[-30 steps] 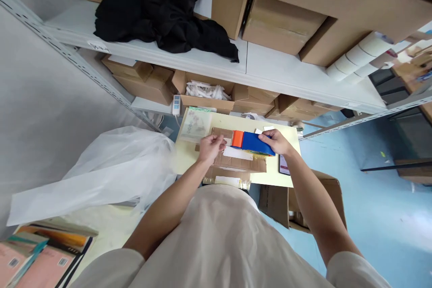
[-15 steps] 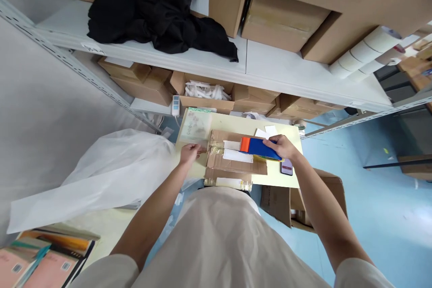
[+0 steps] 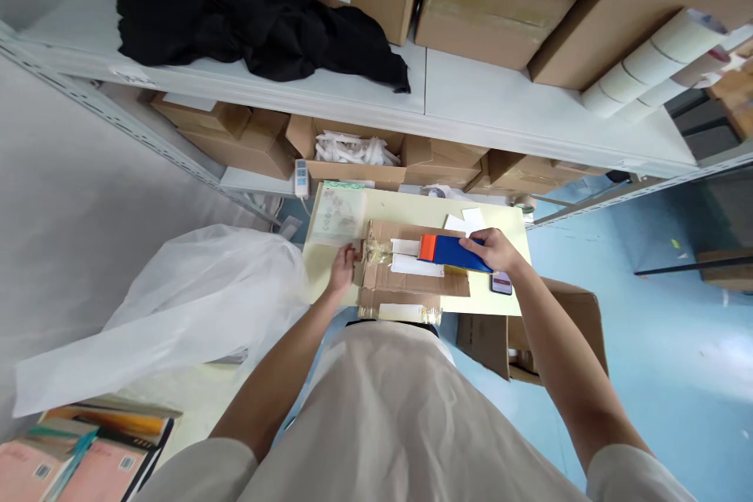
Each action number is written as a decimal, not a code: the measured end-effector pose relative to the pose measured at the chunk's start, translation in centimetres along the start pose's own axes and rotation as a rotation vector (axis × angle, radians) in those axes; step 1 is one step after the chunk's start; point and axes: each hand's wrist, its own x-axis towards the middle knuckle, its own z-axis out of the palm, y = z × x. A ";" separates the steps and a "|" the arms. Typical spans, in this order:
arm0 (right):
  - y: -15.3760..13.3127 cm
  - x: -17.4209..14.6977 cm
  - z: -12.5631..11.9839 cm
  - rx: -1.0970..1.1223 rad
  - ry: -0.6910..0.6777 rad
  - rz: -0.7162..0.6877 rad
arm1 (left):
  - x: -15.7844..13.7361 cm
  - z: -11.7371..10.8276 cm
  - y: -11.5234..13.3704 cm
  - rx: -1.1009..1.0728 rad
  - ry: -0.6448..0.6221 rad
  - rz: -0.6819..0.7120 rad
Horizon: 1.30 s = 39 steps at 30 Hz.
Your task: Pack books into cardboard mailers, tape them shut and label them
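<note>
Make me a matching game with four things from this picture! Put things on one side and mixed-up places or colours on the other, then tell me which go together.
Things:
1. tape dispenser
2. cloth
3. phone
4. left hand

Clues:
A. black and crumpled, on the shelf
B. close to the left end of the cardboard box
C. blue and orange, held in the right hand
D. lying on the pale yellow table, to the right of the box

Right pairs: 1-C, 2-A, 3-D, 4-B
</note>
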 end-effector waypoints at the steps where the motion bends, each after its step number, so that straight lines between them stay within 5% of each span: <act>1: 0.0 0.0 -0.1 0.000 -0.007 0.000 | -0.3 -0.2 1.0 0.102 -0.056 0.083; 2: 0.0 -0.1 -0.1 0.001 -0.013 0.003 | -0.5 -0.2 2.0 0.230 -0.141 0.191; 5: 0.0 -0.1 -0.3 0.003 -0.026 0.024 | -0.9 1.5 4.9 1.135 -0.664 0.778; 8: 0.1 -0.1 -0.5 -0.002 -0.053 0.016 | -0.4 4.3 6.2 1.572 -0.835 0.970; 12: 0.2 -0.1 -0.6 -0.024 -0.071 0.005 | 0.4 5.8 5.8 1.779 -0.818 0.911; 20: 0.7 0.1 -2.7 -0.157 -0.135 -0.045 | -0.5 5.3 5.6 1.801 -0.753 0.841; 27: 10.8 -1.8 -6.8 -0.083 -0.184 0.119 | -0.7 5.2 5.4 1.871 -0.735 0.825; 32: 16.4 -1.8 -4.4 0.040 -0.154 0.105 | -0.6 5.6 5.3 1.962 -0.737 0.808; 39: 17.8 -1.0 -2.0 0.158 -0.114 0.005 | -1.4 7.5 4.1 2.006 -0.737 0.773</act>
